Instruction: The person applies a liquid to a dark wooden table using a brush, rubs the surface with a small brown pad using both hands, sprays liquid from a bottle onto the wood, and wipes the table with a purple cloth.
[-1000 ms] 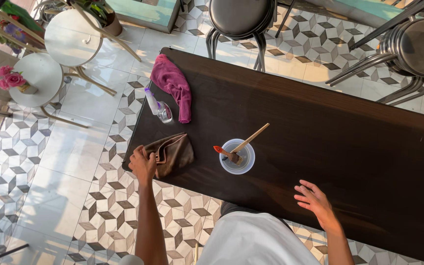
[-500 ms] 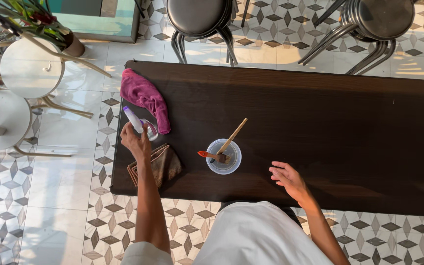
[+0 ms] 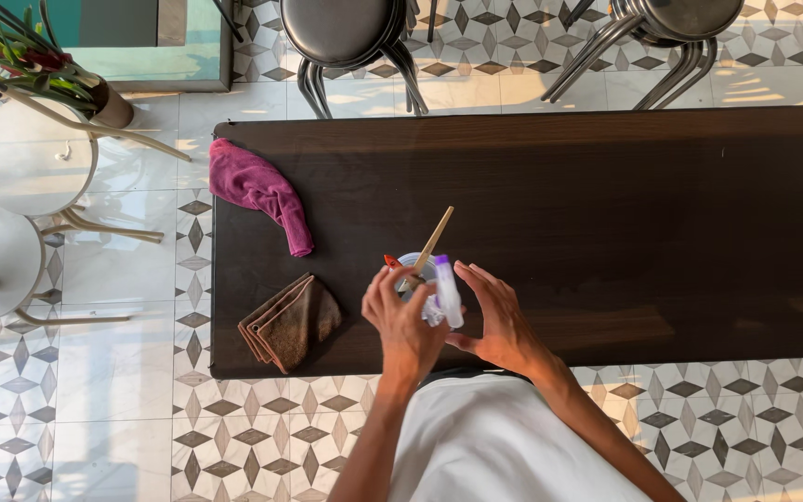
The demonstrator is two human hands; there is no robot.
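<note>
Bright warm daylight, prob. low sun from upper right. Sunlit patches w/ glare on the pale floor tiles [image 3: 123, 344]; stool legs [image 3: 597, 70] cast long shadows. Dark table [image 3: 606, 204] shows faint sheen only. Focus sharp overall, slight wide-angle bend at edges, no motion blur.

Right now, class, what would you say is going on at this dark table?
A person stands at the near edge of the table, with both hands together over it. The left hand holds a small clear spray bottle with a purple top, and the right hand is cupped beside it. Just behind them sits a clear cup with a brush in it. A folded brown cloth lies to the left, and a pink cloth at the far left corner.
</note>
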